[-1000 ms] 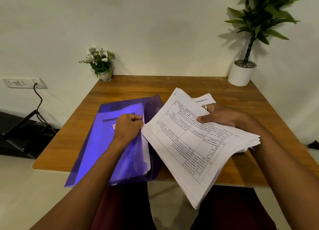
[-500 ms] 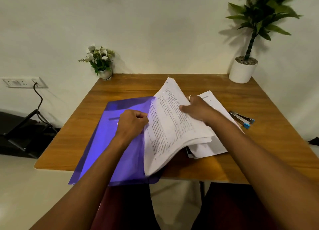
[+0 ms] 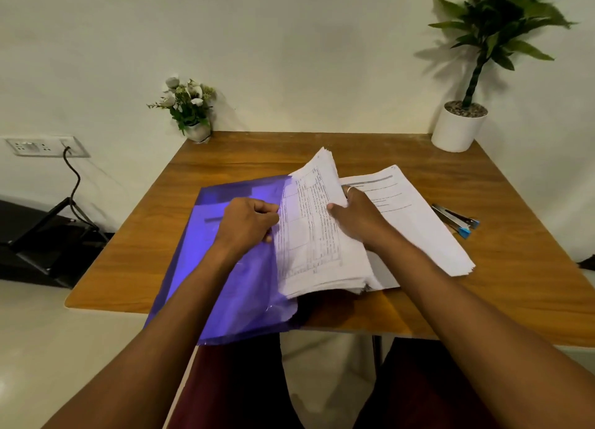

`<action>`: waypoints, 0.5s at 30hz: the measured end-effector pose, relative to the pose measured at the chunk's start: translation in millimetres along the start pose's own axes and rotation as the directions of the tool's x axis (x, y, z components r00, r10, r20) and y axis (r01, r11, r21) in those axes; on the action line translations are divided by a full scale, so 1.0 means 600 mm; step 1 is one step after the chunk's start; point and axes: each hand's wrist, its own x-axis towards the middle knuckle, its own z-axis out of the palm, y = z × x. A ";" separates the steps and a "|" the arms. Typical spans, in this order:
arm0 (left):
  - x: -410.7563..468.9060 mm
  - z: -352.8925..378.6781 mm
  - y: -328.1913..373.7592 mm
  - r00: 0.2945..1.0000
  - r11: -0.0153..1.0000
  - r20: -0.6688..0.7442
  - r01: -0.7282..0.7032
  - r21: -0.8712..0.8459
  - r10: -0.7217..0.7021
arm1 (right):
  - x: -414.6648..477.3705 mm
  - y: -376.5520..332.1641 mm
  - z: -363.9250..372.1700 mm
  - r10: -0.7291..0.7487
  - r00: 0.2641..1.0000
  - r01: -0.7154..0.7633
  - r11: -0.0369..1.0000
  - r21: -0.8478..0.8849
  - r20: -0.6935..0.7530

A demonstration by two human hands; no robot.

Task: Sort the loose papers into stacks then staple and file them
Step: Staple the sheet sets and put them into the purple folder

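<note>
The thick stack (image 3: 317, 235) stands tilted on its near edge, mid-tabletop, at the open right side of the purple folder (image 3: 225, 267); it looks heavy but floppy, its loose sheets apt to slide and fan, so it is best pinched across its full thickness. The right hand (image 3: 357, 217) is closed on the stack's far right edge. The left hand (image 3: 248, 224) is curled, pinching the folder's cover beside the stack
</note>
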 end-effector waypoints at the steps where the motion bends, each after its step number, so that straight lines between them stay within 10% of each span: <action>1: -0.001 0.004 0.002 1.000 1.000 -0.008 0.004 -0.018 -0.005 | -0.002 0.001 0.014 -0.006 1.000 0.006 1.000 0.013 -0.007; 15: 0.009 0.029 -0.001 0.998 1.000 -0.064 -0.016 -0.007 0.015 | -0.010 -0.017 0.160 -0.032 0.990 0.009 0.987 0.161 0.138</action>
